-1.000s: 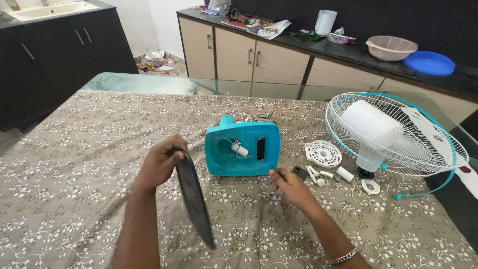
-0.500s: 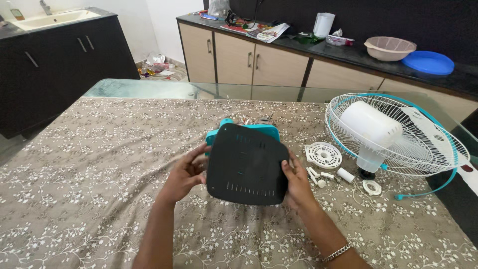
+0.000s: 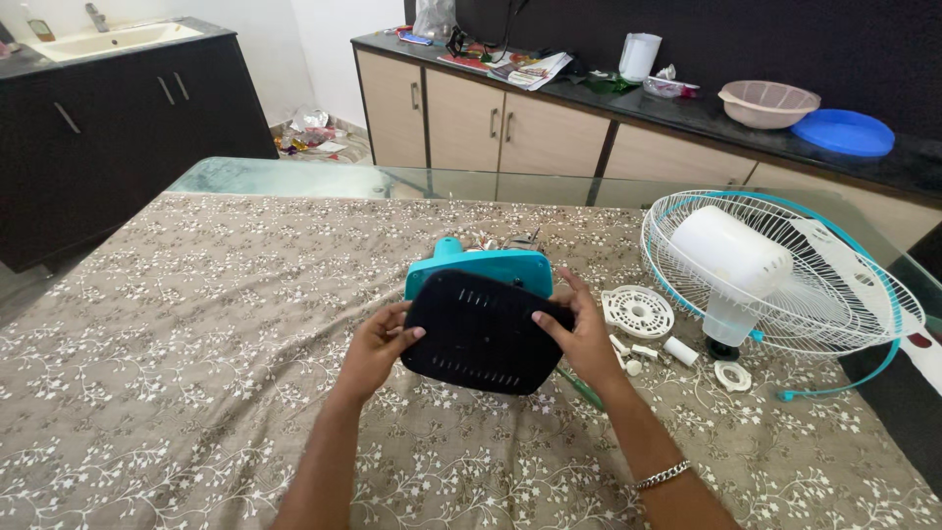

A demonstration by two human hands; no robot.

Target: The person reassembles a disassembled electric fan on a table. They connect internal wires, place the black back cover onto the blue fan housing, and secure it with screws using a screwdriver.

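I hold a black slotted plastic cover plate with both hands, tilted flat over a teal fan base that lies on the table. My left hand grips the plate's left edge. My right hand grips its right edge, thumb on top. Most of the teal base is hidden under the plate; only its far edge and a knob show. A green-handled tool peeks out under my right wrist.
A white fan grille with its motor housing lies at the right. Small white parts and a ring lie beside it. A floral cloth covers the glass table. Cabinets and a counter with bowls stand behind.
One second ago my left hand held the plate on edge alone. Both hands then took it, and it has now tilted flatter and lower over the teal base.
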